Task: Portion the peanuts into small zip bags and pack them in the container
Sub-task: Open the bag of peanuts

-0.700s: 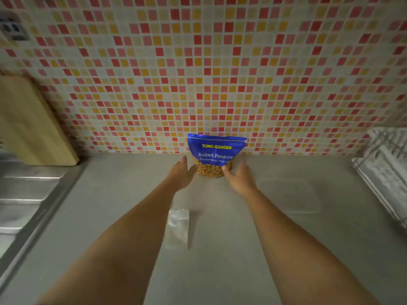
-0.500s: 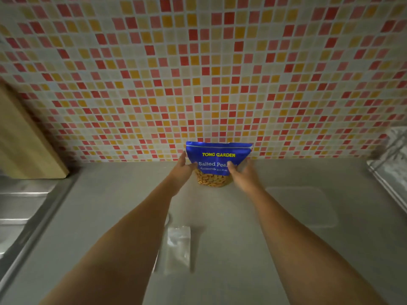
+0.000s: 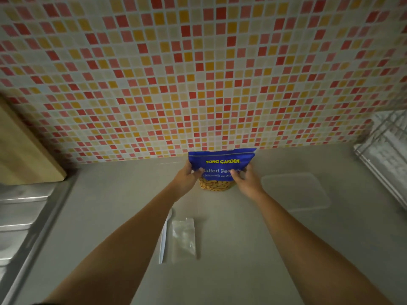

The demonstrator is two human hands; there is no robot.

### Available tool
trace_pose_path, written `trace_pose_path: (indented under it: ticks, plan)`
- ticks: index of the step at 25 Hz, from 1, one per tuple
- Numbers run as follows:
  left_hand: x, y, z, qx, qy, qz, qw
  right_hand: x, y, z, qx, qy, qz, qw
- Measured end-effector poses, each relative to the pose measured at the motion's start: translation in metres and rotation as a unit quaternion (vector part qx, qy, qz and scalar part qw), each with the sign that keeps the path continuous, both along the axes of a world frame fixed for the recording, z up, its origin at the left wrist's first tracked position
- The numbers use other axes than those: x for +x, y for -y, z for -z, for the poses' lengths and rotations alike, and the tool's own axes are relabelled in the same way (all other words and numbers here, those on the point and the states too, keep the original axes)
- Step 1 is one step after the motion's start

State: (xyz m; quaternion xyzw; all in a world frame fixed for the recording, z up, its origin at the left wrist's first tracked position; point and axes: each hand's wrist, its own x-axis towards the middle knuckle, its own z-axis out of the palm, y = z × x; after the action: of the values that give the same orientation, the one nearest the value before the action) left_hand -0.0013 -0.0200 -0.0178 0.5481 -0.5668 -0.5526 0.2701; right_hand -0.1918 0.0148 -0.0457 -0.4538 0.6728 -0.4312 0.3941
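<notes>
A blue bag of salted peanuts (image 3: 222,161) stands upright on the grey counter against the tiled wall, with nuts showing through its clear lower window. My left hand (image 3: 187,178) grips its left side and my right hand (image 3: 246,180) grips its right side, thumbs across the front. A stack of small clear zip bags (image 3: 184,238) lies flat on the counter between my forearms. Beside it on the left lies a white plastic spoon (image 3: 164,238). A clear rectangular container (image 3: 295,191) sits to the right of the peanut bag.
A wooden cutting board (image 3: 24,148) leans on the wall at the left, above a steel sink drainboard (image 3: 24,219). A wire dish rack (image 3: 387,155) stands at the right edge. The tiled wall (image 3: 198,73) closes off the back of the counter.
Both hands have closed around the sides of the peanut bag, thumbs now over its front. The camera has tilted and moved closer to the counter.
</notes>
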Motion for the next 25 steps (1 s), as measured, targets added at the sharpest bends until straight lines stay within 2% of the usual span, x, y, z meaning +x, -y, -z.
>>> trace_pose_path:
  ticks: [4, 8, 12, 14, 18, 19, 22, 25]
  plan:
    - [0.007, -0.058, -0.002, -0.078, 0.092, 0.067, 0.990, -0.002, -0.065, 0.001, -0.008, 0.009, -0.003, 1.000]
    - [0.017, -0.114, 0.002, -0.107, 0.122, 0.088, 0.983, -0.010, -0.115, 0.007, 0.005, 0.000, -0.017, 1.000]
    - [0.017, -0.150, -0.004, -0.122, 0.172, 0.119, 0.970, -0.020, -0.124, -0.007, 0.043, -0.022, -0.040, 0.998]
    - [0.020, -0.151, -0.011, -0.126, 0.177, 0.133, 0.967, -0.021, -0.123, -0.013, 0.068, -0.069, -0.032, 0.995]
    - [0.003, -0.131, -0.051, -0.060, 0.057, 0.006, 0.997, -0.023, -0.121, -0.041, 0.015, -0.083, 0.041, 0.996]
    - [-0.005, -0.127, -0.061, -0.038, 0.040, 0.019, 0.998, -0.023, -0.118, -0.050, 0.020, -0.069, 0.028, 0.997]
    - [-0.026, -0.115, -0.077, 0.020, 0.083, 0.122, 0.989, -0.020, -0.104, -0.063, 0.087, -0.001, -0.058, 0.994]
    - [-0.029, -0.105, -0.074, 0.075, 0.047, 0.122, 0.989, -0.015, -0.098, -0.065, 0.129, 0.076, -0.073, 0.986]
